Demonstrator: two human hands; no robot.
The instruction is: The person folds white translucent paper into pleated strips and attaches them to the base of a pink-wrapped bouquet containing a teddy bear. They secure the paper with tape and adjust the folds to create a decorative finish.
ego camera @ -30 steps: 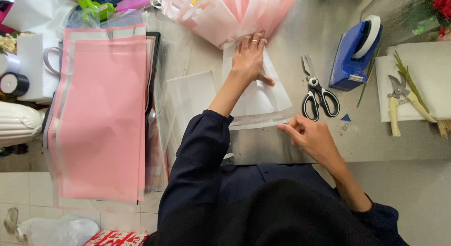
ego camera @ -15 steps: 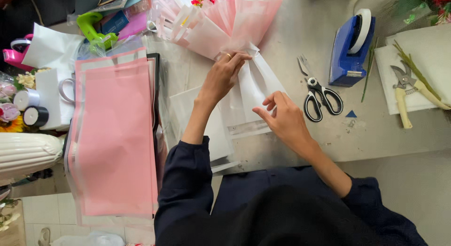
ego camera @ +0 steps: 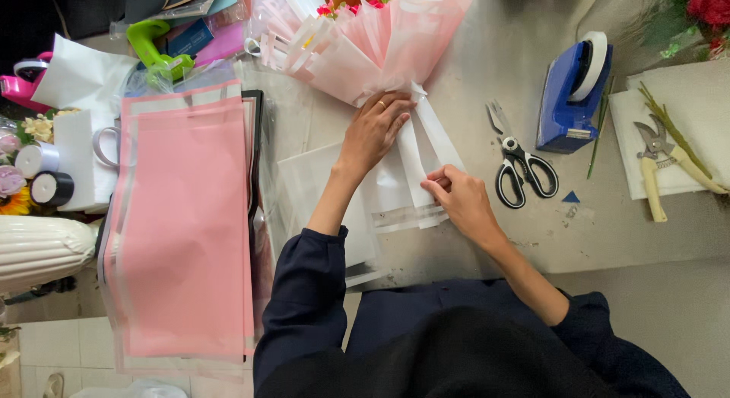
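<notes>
The left hand (ego camera: 374, 130) presses down flat on the neck of the bouquet (ego camera: 372, 41), right where the pink wrapping gets narrow. The right hand (ego camera: 456, 196) pinches a fold of the white wrapping paper (ego camera: 414, 177) between thumb and fingers. The two hands are close to each other but do not touch. The bouquet lies on the grey table (ego camera: 623, 246), with its flowers at the far end and the white paper fanning out toward the person.

The paper looks thin and stiff. If the right hand pulls too hard, I think the paper could rip or get an ugly crease. If the left hand lifts up, the folds could spring open and the pink wrap could go loose. A hard push could also squash the stems inside, which I cannot see.

The scissors (ego camera: 521, 166) lie just to the right of the right hand, with the blades pointing far away. A quick move that way could bump them. The blue tape dispenser (ego camera: 572, 94) sits farther right. The stack of pink sheets (ego camera: 182, 223) on the left hangs over the near edge and could slide off if an elbow knocks it.
</notes>
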